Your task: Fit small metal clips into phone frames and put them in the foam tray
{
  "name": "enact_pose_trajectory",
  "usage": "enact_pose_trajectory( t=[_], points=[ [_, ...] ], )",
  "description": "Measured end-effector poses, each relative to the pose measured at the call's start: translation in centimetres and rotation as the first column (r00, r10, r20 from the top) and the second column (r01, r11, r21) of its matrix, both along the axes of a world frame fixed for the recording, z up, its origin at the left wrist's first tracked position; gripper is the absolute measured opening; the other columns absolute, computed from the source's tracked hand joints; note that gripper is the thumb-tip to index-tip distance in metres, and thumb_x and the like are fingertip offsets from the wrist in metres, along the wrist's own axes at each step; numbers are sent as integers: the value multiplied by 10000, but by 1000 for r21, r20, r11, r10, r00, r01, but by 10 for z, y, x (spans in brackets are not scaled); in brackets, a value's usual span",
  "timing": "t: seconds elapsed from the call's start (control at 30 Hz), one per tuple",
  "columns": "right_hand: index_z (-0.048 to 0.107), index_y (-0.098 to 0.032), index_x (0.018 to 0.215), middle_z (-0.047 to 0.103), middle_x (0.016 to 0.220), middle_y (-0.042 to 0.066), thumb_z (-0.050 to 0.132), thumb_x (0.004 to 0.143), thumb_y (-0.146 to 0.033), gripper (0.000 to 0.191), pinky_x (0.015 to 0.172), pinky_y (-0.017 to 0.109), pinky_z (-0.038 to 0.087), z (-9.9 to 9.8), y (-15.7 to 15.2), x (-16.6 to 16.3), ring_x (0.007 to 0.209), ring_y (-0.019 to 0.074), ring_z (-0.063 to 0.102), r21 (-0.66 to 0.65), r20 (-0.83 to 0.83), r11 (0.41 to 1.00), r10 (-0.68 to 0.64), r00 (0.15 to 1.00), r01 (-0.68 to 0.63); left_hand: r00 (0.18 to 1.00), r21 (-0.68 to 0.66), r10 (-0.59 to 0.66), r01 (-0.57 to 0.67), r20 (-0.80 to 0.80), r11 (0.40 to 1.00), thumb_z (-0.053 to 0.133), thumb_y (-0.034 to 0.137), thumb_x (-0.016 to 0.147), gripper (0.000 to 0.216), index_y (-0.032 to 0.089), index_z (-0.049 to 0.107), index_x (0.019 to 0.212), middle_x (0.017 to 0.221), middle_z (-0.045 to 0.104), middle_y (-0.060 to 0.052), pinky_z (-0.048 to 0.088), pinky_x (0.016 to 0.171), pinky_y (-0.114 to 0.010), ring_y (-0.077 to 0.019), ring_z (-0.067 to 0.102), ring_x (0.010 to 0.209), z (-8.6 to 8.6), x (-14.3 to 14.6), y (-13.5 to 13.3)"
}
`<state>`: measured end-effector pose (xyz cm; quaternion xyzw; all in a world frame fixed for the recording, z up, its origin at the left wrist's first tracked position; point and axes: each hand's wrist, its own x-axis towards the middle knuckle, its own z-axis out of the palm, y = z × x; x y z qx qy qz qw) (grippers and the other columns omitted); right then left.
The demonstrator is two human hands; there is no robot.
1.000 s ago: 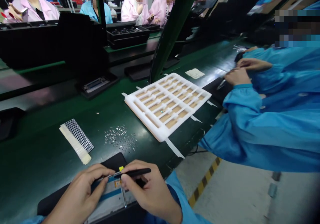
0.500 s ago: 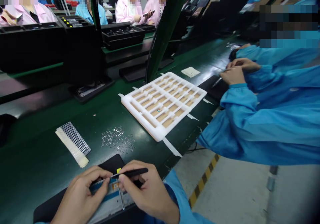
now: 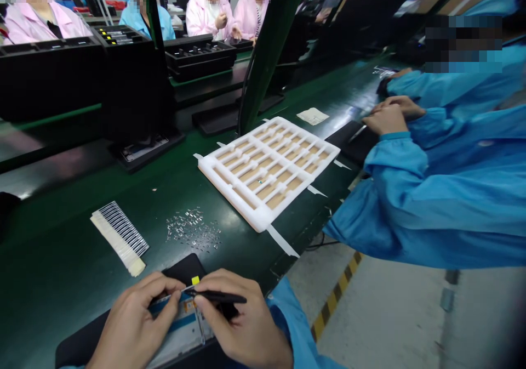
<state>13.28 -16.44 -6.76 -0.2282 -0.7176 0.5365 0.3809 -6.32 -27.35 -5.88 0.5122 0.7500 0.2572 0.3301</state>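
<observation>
**Black tweezers [image 3: 217, 297] pinched in the right hand [image 3: 242, 317], tips at a flat blue-striped panel [image 3: 179, 325]**

The right hand's fingers and thumb close around the slim black tweezers, which point left until their fine tip meets the left hand's fingertips [image 3: 176, 288]. Whatever that tip holds, if anything, is too small to make out. The left hand [image 3: 133, 322] lies curled over the panel's upper edge, its fingers bent, but whether it grips the panel or only steadies it cannot be told.

Both hands hide most of the silver-edged panel, and the lower part is cut off by the frame. It lies on a black mat [image 3: 181, 266]. Just above the fingertips sits a small yellow tag [image 3: 195, 280], and a tiny orange label [image 3: 188, 305] shows between the hands.

Beyond the fingers, on the green conveyor belt [image 3: 69, 248], lie a scatter of tiny silver metal pieces [image 3: 193, 229], a white-backed strip of barcode labels [image 3: 119, 237] and a white foam tray [image 3: 267, 171]. Far right of the fingers, a co-worker's hands [image 3: 388, 118] reach out of blue sleeves, and what they hold is hidden.
</observation>
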Motion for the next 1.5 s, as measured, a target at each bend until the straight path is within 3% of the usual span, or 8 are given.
enact_pose_trajectory(
  t=[0.23, 0.4, 0.6, 0.73, 0.93, 1.2, 1.33, 1.5],
  points=[
    [798, -147, 1139, 811, 1018, 128, 705, 995, -91, 180, 861, 274, 659, -11, 0, 2, 942, 215, 806, 71, -10, 993, 91, 996, -90, 996, 67, -67, 71, -58, 995, 549, 495, 1091, 283, 360, 792, 1145, 1008, 778, 49, 556, 791, -189, -112, 767, 924, -1, -1, 0],
    [753, -157, 1210, 793, 1102, 139, 669, 1026, -63, 223, 927, 303, 659, -14, -2, 3, 996, 217, 784, 195, 2, 974, 121, 993, -119, 967, 131, -214, 232, -140, 964, 486, 361, 1115, 305, 346, 757, 1256, 1091, 812, 46, 595, 845, -138, -89, 799, 977, 11, -8, 4],
    [709, -154, 1273, 783, 1146, 145, 633, 1038, -49, 269, 994, 326, 649, -18, -6, 5, 1043, 229, 765, 335, 50, 931, 135, 990, -144, 844, 315, -134, 335, -520, 888, 513, 394, 1121, 306, 284, 775, 1236, 1043, 863, 44, 627, 798, -143, -111, 839, 875, 19, -9, -2],
    [731, -152, 1201, 776, 1084, 130, 627, 1033, -48, 223, 970, 306, 646, -20, -7, 3, 987, 213, 765, 283, 48, 951, 118, 992, -127, 750, 363, -86, 413, -656, 835, 441, 370, 1156, 376, 235, 792, 1134, 911, 839, 36, 626, 751, -216, -132, 805, 775, 17, -8, -9],
    [778, -164, 1132, 791, 1027, 121, 677, 995, -96, 183, 850, 273, 650, -16, -7, 2, 926, 214, 789, 134, -6, 989, 70, 998, -68, 639, 221, 13, 247, -769, 943, 367, 483, 1147, 474, 258, 784, 1119, 1126, 807, -35, 632, 868, -332, -215, 790, 1003, 4, -43, -2],
    [824, -186, 1062, 824, 945, 86, 739, 921, -109, 182, 798, 239, 636, -11, -6, 3, 858, 200, 813, 22, -66, 999, -38, 997, 40, 527, 146, 26, 188, -849, 971, 393, 385, 1121, 410, 195, 753, 1078, 1039, 783, -85, 593, 793, -407, -270, 768, 903, -20, -69, 3],
    [826, -175, 1044, 830, 940, 86, 748, 901, -97, 181, 809, 240, 642, -9, -4, 4, 853, 201, 817, 7, -63, 999, -42, 997, 42, 475, 138, 18, 219, -880, 966, 353, 359, 1128, 408, 191, 716, 1046, 994, 781, -87, 570, 770, -383, -252, 765, 853, -17, -67, 3],
    [835, -177, 1034, 831, 937, 83, 747, 882, -94, 194, 784, 262, 650, -8, -2, 4, 835, 213, 816, -2, -63, 999, -51, 997, 51, 408, 111, -31, 319, -912, 941, 264, 309, 1141, 458, 203, 663, 943, 748, 712, -37, 507, 578, -321, -194, 700, 600, 0, -62, 4]
  ],
)
